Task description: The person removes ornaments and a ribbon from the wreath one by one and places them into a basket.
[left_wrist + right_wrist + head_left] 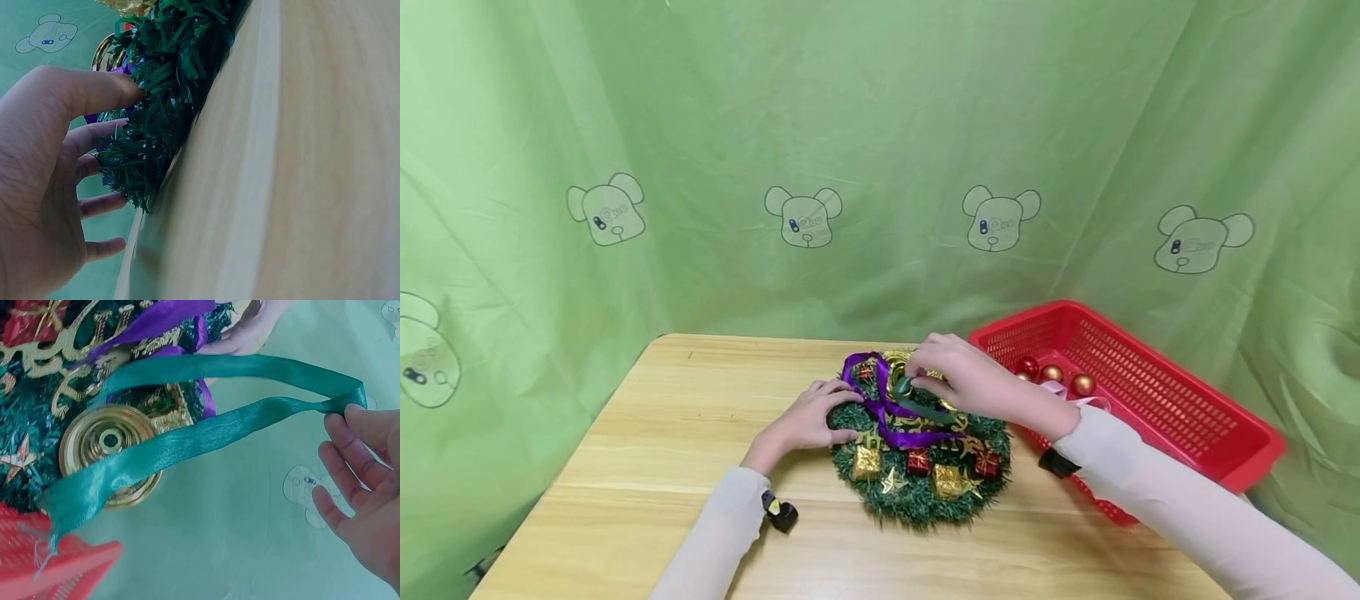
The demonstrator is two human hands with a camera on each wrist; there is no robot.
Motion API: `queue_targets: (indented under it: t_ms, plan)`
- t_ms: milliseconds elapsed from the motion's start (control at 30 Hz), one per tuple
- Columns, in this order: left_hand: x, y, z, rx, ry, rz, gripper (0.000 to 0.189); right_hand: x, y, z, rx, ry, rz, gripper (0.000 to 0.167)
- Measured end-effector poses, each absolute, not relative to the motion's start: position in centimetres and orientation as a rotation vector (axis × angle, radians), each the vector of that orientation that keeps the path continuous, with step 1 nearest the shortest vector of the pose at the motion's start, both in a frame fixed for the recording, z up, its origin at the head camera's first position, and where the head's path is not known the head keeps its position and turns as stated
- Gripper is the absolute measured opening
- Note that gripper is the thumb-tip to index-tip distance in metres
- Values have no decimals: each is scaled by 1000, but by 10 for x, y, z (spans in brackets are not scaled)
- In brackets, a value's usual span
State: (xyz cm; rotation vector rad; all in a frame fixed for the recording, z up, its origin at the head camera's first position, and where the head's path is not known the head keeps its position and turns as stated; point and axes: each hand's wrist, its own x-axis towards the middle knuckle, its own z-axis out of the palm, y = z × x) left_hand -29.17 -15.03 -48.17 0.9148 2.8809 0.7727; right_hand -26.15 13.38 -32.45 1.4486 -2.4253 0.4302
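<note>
A green tinsel wreath (910, 504) lies on the table, bearing small gold and red gift boxes, gold stars and gold lettering. My left hand (808, 414) rests at its left edge, and in the left wrist view the thumb touches the tinsel with the fingers fairly straight. Between thumb and fingertips my right hand (369, 469) pinches a green satin ribbon (206, 434) at its fold, above the wreath. Both lengths trail down from there, one with a frayed end. A purple ribbon (913, 437) lies looped across the wreath. Near the top sits a round, ringed gold ornament (75, 447).
A red plastic basket (1187, 400) stands at the right, beside the wreath. Inside it are several red and gold baubles (1082, 384) and a pale pink ribbon (1093, 402). A green curtain (880, 125) hangs behind the wooden table (662, 433).
</note>
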Motion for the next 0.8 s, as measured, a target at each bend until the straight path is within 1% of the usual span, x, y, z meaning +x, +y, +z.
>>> queue_targets:
  t_ms: [133,400,600,800]
  plan:
    - [-291,-151,-482,916,2878,773,64,-260,127,-329,1499,-2423,442,11]
    - [-291,-151,-480,919,2881,770,64,-254,108,-330,1586,-2448,491,7]
    - [-291,-151,-479,906,2888,766,65,-255,100,-316,1599,-2365,540,9]
    - [-291,-151,-479,920,2879,784,64,-257,105,-300,1542,-2332,527,10]
